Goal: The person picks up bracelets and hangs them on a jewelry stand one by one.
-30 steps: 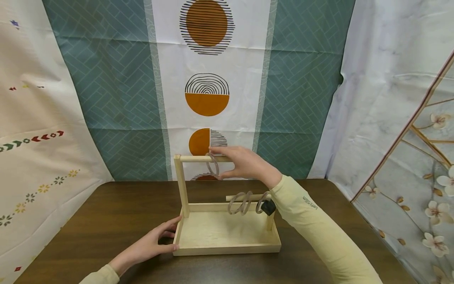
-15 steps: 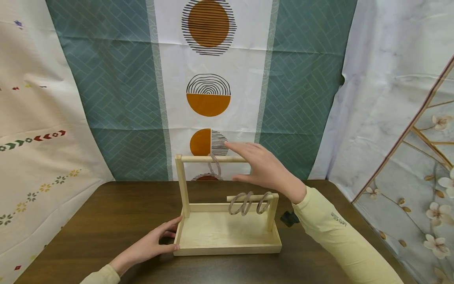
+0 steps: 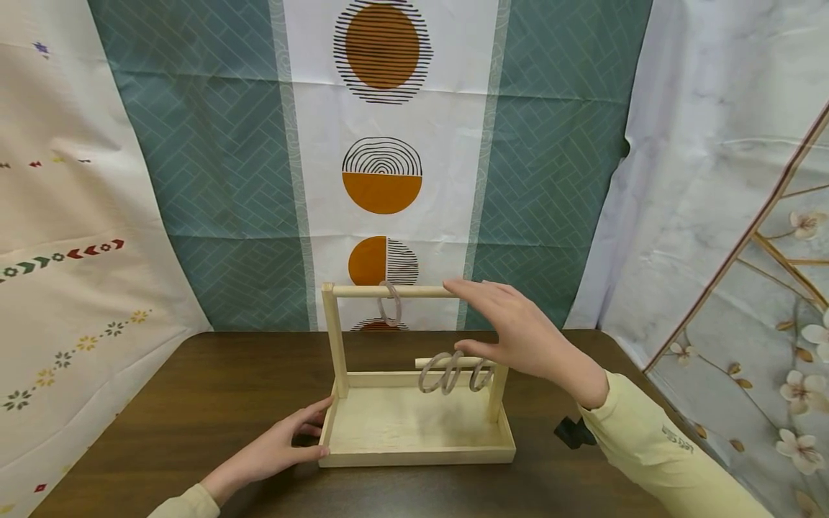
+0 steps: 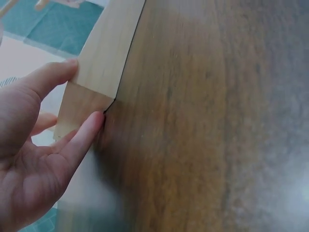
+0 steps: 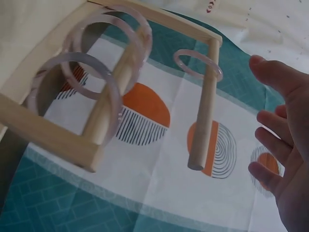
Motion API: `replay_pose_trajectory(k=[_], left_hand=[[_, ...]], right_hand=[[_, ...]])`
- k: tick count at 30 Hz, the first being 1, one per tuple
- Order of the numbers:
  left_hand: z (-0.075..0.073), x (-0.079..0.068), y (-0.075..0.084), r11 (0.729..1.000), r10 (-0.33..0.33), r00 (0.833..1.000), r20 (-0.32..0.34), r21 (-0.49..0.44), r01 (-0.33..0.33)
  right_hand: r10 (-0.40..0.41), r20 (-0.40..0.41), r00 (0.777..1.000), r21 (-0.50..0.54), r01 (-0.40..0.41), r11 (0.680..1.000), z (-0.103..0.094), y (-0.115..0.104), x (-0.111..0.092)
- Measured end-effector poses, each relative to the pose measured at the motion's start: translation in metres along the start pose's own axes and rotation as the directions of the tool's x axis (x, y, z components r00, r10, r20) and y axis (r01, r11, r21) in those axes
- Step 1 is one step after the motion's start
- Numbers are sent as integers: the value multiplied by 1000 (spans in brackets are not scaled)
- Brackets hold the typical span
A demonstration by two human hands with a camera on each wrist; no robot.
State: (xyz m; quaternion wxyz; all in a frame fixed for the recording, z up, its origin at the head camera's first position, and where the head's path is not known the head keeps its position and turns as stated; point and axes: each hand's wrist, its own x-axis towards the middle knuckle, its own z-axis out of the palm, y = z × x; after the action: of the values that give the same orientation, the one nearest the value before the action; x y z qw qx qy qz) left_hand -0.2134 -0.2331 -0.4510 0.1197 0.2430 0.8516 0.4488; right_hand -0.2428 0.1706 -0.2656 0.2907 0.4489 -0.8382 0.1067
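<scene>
A pale wooden bangle stand (image 3: pixel 395 421) with a tray base carries a high bar (image 3: pixel 356 291) and a lower bar. One translucent mauve bangle (image 3: pixel 398 306) hangs from the high bar, while three more bangles (image 5: pixel 118 104) hang from the lower bar. My left hand (image 3: pixel 275 446) holds the left end of the tray, thumb at the front corner (image 4: pixel 79 104) and fingers along the side wall. Its lowest fingertip is at tabletop level. My right hand (image 3: pixel 531 334) is in the air in front of the stand's right side, fingers extended, thumb apart, nothing in it.
The stand is on a dark brown wooden table (image 3: pixel 194 403). Behind it hangs a green and white cloth (image 3: pixel 544 180) with orange circles. Patterned sheets close off the left and right sides. A black wrist device (image 3: pixel 575 433) sticks out below my right wrist.
My right hand has drawn back to the right and down, away from the bangle on the high bar. That bangle stays hanging there. My left hand has kept its place on the tray.
</scene>
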Motion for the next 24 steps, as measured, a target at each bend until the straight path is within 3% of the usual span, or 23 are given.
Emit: replay_pose_trajectory(k=[9,18,24], left_hand=[[-2,-8,7,987,94,995,-43,133,-87],[-8,-11,42,990,-20,993,-118,138,36],[-11,-13,64,971,86,982,-166,234,-46]], right_hand=[[17,7,1000,-94,-16,995,-4,-8,-30],[40,14,999,-128,-38,991,-5,-19,-58],[19,-5,1000,-118,-20,993,-6,-29,-71]])
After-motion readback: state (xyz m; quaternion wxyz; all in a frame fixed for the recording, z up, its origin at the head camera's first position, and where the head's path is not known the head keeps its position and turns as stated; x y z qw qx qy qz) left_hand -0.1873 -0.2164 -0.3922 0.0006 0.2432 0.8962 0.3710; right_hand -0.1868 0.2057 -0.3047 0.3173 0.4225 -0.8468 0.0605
